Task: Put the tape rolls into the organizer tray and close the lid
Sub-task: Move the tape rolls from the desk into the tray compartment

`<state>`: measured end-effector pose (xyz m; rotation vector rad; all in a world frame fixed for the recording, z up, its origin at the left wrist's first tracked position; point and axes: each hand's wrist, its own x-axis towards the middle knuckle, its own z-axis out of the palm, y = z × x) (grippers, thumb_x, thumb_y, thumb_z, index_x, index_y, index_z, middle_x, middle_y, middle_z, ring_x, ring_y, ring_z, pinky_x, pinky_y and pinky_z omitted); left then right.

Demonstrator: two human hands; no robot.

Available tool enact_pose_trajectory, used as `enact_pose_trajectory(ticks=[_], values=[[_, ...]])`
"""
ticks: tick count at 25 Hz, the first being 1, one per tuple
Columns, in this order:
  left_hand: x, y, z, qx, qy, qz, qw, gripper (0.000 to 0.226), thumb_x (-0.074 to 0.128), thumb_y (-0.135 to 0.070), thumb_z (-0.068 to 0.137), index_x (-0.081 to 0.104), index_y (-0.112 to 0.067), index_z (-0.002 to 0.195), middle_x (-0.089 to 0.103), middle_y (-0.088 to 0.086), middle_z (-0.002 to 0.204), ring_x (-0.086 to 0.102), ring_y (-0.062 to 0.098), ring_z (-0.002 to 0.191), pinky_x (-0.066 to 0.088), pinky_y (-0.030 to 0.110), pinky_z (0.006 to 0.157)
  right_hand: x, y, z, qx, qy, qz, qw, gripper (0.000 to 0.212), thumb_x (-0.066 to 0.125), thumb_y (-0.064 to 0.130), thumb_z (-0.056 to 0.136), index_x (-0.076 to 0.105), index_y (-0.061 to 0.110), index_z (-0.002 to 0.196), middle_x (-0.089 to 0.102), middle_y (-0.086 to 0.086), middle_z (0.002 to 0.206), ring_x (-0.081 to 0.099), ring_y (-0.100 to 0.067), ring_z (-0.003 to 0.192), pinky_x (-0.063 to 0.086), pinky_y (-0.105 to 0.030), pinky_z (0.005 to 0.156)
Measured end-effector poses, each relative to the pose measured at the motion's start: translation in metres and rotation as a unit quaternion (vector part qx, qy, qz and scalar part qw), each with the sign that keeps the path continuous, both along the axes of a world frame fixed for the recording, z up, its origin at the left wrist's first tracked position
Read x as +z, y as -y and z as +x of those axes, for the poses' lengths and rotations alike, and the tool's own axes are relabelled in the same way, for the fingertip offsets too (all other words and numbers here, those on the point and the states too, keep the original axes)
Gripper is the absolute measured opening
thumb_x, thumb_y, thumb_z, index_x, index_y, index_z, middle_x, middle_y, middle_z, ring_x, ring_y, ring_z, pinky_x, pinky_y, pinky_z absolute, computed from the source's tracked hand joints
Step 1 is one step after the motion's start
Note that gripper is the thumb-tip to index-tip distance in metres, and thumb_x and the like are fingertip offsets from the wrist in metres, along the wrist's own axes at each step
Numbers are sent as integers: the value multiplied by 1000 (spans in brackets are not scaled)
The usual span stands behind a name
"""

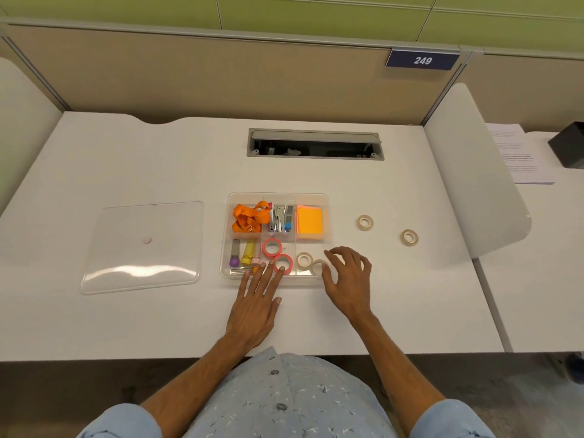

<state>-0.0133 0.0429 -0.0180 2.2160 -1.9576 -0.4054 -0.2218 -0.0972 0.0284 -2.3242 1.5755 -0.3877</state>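
A clear tray [325, 200] sits mid-desk [158, 159], its lid [142, 248] lying flat off at nine o'clock, well apart. Two pink rolls [272, 247] fill the near middle compartment; the left hand [256, 306] lies flat, fingers spread, tips touching the nearer pink one and gripping nothing. In the near right compartment a clear roll [304, 260] rests, and just beside it at three o'clock a second clear roll [317, 267] sits under the right hand [347, 279], whose thumb and fingers curl loosely around it; I can't tell whether they pinch it. Two more clear rolls wait on the desk at two o'clock of the tray: a near one [365, 222] and a far one [409, 237]. The far compartments hold an orange lanyard [248, 216], staplers [279, 218] and sticky notes [309, 219].
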Motion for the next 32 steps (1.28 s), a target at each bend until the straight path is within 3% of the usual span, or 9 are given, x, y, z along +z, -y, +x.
enact_pose_trajectory(ticks=[7,11,16,19,22,25,28,32], values=[[-3,-1,-2,2,12,-4,1000,65,41,-41,112,14,-22,169,13,5,178,10,26,166,16,57,135,7,33,-26,-124,49,25,991,28,59,21,105,73,22,129,65,3,140,55,-21,138,35,-48,119],[-3,0,-4,9,11,-1,1000,66,43,-41,112,16,-22,169,14,4,178,11,26,166,16,58,135,13,64,-39,-128,-24,77,988,42,57,20,104,60,19,146,54,-2,152,47,-24,145,33,-48,122],[-4,1,-3,8,18,7,1000,66,41,-42,112,12,-24,169,10,3,179,7,25,166,14,57,136,20,99,-36,-76,-121,137,980,63,53,27,107,31,18,165,24,-9,173,26,-29,161,26,-56,130],[-4,1,-2,12,15,3,1000,66,43,-41,112,15,-24,169,13,2,178,11,26,166,15,56,136,17,106,-33,-54,-156,145,975,62,53,26,107,32,17,164,16,-10,177,18,-28,165,18,-57,134],[-4,1,-3,11,18,-1,1000,65,45,-41,111,19,-23,168,17,3,178,13,26,166,17,56,135,9,99,-35,-61,-136,113,982,47,57,20,105,50,14,151,28,-9,173,27,-27,162,22,-51,134],[-5,2,-3,12,20,5,1000,65,43,-42,112,17,-24,168,14,3,178,11,26,166,14,55,136,2,84,-38,-64,-99,104,988,30,62,17,102,64,11,132,51,-7,157,48,-27,147,37,-46,124],[-5,3,-3,15,19,5,1000,65,43,-42,112,17,-24,169,14,3,178,12,26,166,14,55,136,0,72,-32,-95,-35,110,989,23,65,17,100,68,10,121,64,-6,137,58,-29,130,46,-45,111],[-4,1,-3,15,9,4,1000,65,43,-43,111,17,-24,168,17,4,178,15,27,166,18,58,135,5,58,-19,-116,102,60,986,30,73,18,94,65,11,122,65,-6,128,63,-29,120,49,-47,103]])
